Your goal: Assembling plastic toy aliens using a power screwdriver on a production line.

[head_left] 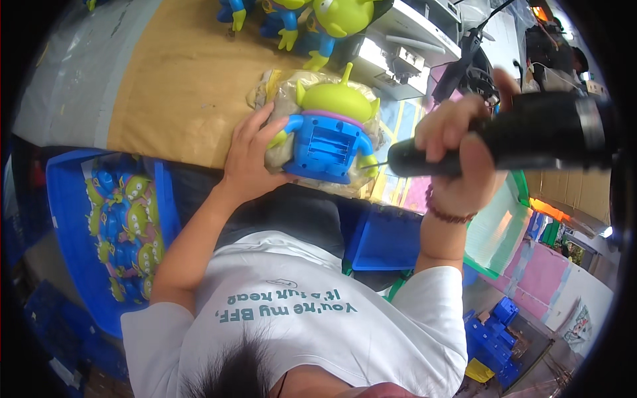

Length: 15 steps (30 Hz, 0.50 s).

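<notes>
A green and blue alien toy figure (326,142) lies back side up on a crumpled plastic-covered pad (282,99), with an open recess in its blue back. My left hand (249,159) holds it from the left side, fingers by its arm and thumb at its lower edge. Closed around a black electric screwdriver (551,132) is my right hand (461,142), blurred by motion. The thin bit points left, close to the toy's green hand on the right; whether they touch I cannot tell.
Several similar toy figures (342,16) stand at the far side of the brown-covered table (179,86). White boxy equipment (398,63) and black cables (468,63) are beyond. At left, a blue bin (70,219) holds several more toys; another blue bin (385,242) sits below the table edge.
</notes>
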Each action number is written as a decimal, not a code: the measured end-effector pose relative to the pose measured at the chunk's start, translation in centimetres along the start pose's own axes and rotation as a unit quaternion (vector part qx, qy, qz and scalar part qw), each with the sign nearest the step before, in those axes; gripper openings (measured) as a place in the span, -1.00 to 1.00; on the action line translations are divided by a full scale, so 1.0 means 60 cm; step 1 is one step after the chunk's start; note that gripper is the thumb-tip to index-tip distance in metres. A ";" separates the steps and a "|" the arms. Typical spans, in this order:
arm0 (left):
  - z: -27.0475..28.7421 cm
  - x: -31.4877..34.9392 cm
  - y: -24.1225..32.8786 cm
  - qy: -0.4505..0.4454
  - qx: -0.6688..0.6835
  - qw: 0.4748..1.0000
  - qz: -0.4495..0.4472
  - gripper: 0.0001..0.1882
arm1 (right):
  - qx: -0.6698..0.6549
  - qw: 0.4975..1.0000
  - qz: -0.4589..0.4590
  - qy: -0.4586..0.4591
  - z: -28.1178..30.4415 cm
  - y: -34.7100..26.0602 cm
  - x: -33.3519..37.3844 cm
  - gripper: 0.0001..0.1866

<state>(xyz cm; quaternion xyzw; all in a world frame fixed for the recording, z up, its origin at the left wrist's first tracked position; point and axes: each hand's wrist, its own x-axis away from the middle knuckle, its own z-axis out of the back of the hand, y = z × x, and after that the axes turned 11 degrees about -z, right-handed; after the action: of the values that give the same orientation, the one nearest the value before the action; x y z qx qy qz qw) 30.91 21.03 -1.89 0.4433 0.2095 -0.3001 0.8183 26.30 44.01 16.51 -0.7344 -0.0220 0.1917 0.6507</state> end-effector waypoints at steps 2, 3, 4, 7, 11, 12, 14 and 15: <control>-0.002 0.001 0.001 0.000 0.000 1.000 0.001 0.03 | -0.012 1.000 0.008 -0.001 -0.011 0.001 0.024 -0.22; -0.004 0.002 0.002 0.002 -0.002 1.000 0.002 0.03 | -0.019 1.000 0.009 0.009 -0.017 0.003 0.031 -0.22; -0.005 0.002 0.001 0.004 -0.004 1.000 0.001 0.03 | -0.026 0.999 0.010 0.019 -0.022 0.004 0.038 -0.22; -0.003 0.002 0.001 0.001 -0.001 1.000 0.001 0.03 | -0.041 0.999 0.017 0.030 -0.029 0.016 0.050 -0.22; -0.004 0.004 0.001 0.004 0.001 1.000 0.002 0.03 | -0.014 0.997 0.057 -0.046 -0.023 0.045 0.064 -0.33; -0.005 0.003 0.001 0.003 -0.002 1.000 0.000 0.03 | -0.045 0.993 0.083 -0.072 -0.022 0.056 0.066 -0.36; -0.006 0.003 0.000 0.004 -0.004 1.000 -0.002 0.03 | -0.070 0.985 0.114 -0.106 -0.026 0.062 0.066 -0.43; -0.007 0.004 -0.002 0.004 -0.002 1.000 -0.003 0.03 | -0.062 0.985 0.118 -0.114 -0.032 0.059 0.066 -0.49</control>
<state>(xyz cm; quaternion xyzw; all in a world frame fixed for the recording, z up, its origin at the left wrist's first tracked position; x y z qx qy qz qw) 30.97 21.25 -2.31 0.4423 0.2150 -0.2999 0.8174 29.80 42.79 12.27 -0.7445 -0.0211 0.3473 0.5697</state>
